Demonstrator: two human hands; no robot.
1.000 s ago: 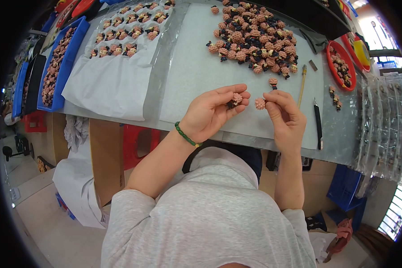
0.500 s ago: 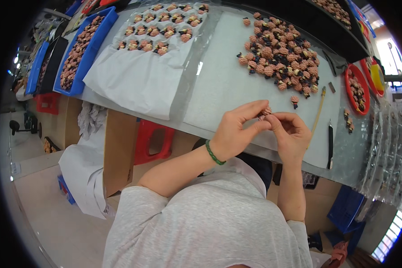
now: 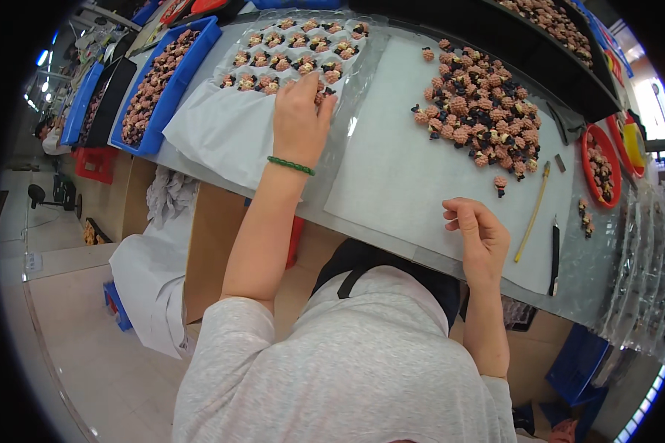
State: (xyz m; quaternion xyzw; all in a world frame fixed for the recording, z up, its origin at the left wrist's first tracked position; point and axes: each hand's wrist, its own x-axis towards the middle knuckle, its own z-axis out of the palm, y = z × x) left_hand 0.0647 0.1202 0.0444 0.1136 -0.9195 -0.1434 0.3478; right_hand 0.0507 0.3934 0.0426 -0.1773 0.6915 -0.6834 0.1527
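My left hand (image 3: 301,122), with a green bracelet at its wrist, is over the near right part of a tray (image 3: 229,48) lined with white paper. Its thumb and fingertips are closed round a small figurine (image 3: 323,92) with a pink, knobbly head and dark body. Rows of similar figurines (image 3: 281,62) sit in the tray's pockets. My right hand (image 3: 480,240) hovers by the near edge of the white sheet (image 3: 391,148), fingers loosely bent and apart, with nothing in them. Beyond it lies a loose pile of figurines (image 3: 488,107), with a single figurine (image 3: 500,184) just in front.
A yellow stick (image 3: 532,214) and a black pen-like tool (image 3: 555,255) lie right of my right hand. A red bowl (image 3: 588,166) with figurines stands at the right. At the left is a blue bin (image 3: 137,133) full of figurines; a black tray (image 3: 547,63) stands at the back right.
Both hands were together round a figurine over the sheet. My left hand has carried it left to the tray; my right hand has let go and stayed near the sheet's edge.
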